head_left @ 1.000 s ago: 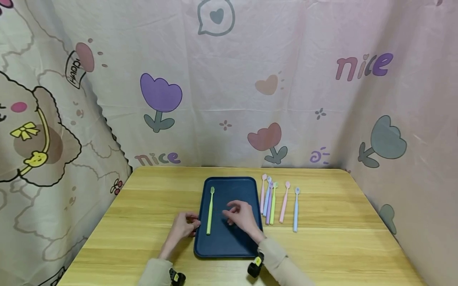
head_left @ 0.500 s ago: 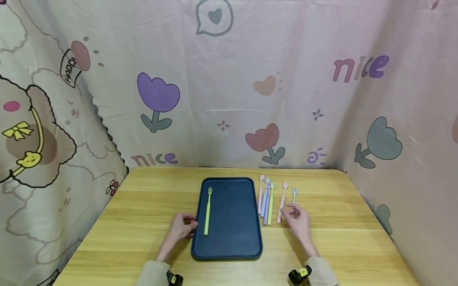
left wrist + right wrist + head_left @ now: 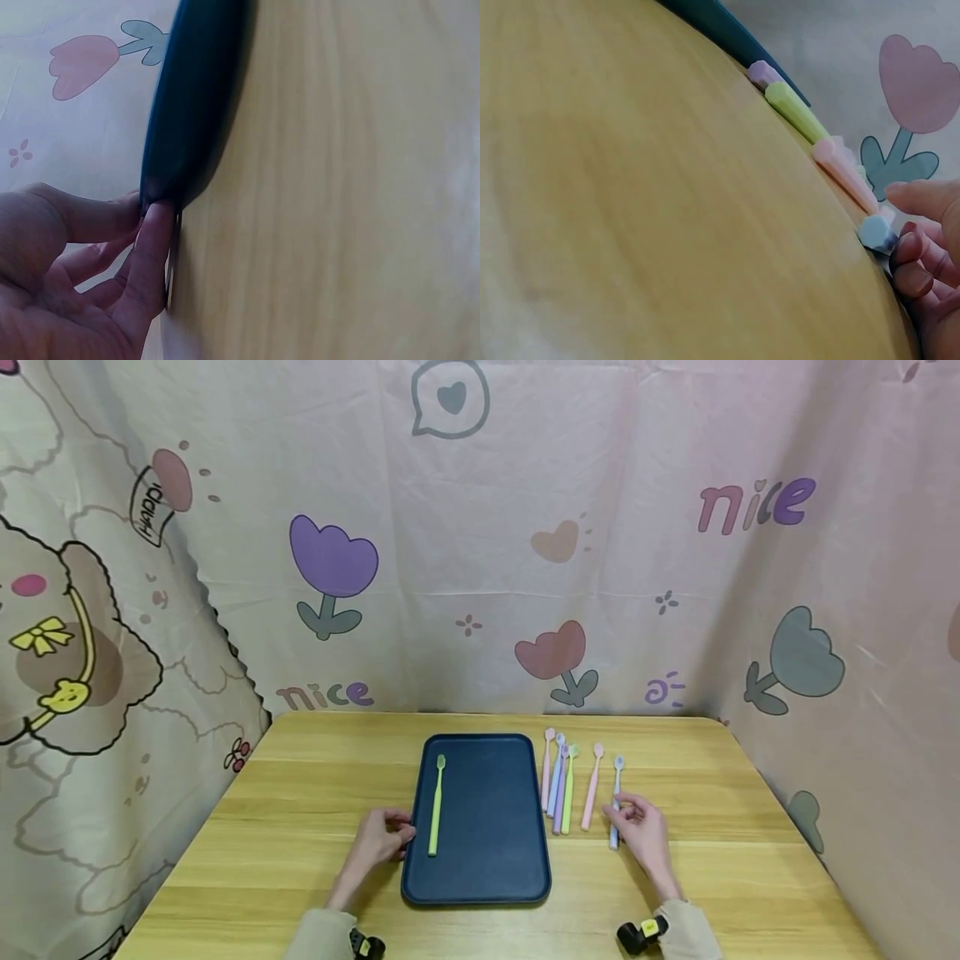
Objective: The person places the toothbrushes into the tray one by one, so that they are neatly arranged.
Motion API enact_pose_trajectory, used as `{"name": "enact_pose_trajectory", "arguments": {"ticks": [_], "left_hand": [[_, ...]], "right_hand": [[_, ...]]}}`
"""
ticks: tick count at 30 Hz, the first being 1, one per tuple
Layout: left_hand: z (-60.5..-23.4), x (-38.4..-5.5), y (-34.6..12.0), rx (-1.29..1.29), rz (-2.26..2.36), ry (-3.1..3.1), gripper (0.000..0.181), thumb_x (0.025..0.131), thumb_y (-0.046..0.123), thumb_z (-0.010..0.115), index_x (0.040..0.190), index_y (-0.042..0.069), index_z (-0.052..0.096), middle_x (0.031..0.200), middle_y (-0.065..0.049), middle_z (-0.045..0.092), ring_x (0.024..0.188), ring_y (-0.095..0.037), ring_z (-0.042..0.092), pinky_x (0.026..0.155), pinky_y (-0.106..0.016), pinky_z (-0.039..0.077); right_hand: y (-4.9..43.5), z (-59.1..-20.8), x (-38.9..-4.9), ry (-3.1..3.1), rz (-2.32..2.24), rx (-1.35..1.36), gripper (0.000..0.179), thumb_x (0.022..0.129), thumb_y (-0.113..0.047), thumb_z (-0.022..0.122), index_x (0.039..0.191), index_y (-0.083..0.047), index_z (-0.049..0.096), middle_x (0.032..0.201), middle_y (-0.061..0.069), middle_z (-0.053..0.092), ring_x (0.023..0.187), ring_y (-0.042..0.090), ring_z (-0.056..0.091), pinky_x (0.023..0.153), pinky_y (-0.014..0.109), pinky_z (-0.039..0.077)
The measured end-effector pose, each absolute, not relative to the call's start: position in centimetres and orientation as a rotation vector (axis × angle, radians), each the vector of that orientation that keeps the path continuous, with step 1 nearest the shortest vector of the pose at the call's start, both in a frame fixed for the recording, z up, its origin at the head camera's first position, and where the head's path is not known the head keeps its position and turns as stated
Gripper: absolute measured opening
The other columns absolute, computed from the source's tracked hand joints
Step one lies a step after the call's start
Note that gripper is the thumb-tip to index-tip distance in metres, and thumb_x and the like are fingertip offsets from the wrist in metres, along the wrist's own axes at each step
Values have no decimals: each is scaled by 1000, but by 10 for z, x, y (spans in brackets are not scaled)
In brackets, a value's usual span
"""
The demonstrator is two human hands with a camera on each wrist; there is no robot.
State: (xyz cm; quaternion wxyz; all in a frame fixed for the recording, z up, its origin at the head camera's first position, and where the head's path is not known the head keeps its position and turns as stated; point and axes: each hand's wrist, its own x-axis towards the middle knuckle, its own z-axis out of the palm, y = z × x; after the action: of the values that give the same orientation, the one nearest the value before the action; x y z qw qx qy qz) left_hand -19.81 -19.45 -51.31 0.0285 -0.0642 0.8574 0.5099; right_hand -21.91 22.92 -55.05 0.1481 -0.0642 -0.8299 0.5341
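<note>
In the head view, the left hand pinches the tray's left edge; the right hand is over the blue brush nearest the tabletop's right edge. Left wrist view: thumb and finger clasp the rim. Right wrist view: nothing gripped, thumb clear of the brush.

On the pale, flower-printed fabric backdrop we read "nice" twice in multicoloured letters; we cannot surely read the black-outlined white banner at left.

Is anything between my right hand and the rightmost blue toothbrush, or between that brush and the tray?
Nothing visible blocks your right hand, but between the rightmost blue toothbrush and the tray, five other toothbrushes lie on the table.
</note>
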Motion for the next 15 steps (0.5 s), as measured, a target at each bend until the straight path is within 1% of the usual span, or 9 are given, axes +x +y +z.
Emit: {"name": "enact_pose_trajectory", "arguments": {"ticks": [4,9,11,15], "left_hand": [[-514,-197,-194,-201,1575,2647,17,86,-8,68,102,-10,69,85,-14,69,64,-15,61,53,-30,58],[-513,-197,-194,-201,1569,2648,18,86,-8,68,104,-10,68,86,-14,69,64,-14,61,53,-30,58],[-513,-197,-194,-203,1566,2646,18,87,-7,68,105,-10,68,86,-15,69,64,-14,61,53,-30,58],[-512,-197,-194,-205,1562,2646,19,87,-7,68,105,-10,68,86,-15,69,65,-14,61,54,-30,59]], "right_hand": [[230,-551,-219,-2384,1543,-224,28,88,-7,75,112,7,69,69,6,66,49,1,51,45,18,44],[232,-552,-219,-2350,1615,-278,26,91,-1,69,116,8,67,69,0,59,46,3,51,43,18,46],[233,-551,-219,-2354,1624,-274,28,91,0,68,118,8,66,70,1,58,46,3,52,43,18,46],[235,-550,-218,-2393,1601,-264,30,92,-3,68,120,9,64,74,4,59,47,4,54,42,19,46]]}}
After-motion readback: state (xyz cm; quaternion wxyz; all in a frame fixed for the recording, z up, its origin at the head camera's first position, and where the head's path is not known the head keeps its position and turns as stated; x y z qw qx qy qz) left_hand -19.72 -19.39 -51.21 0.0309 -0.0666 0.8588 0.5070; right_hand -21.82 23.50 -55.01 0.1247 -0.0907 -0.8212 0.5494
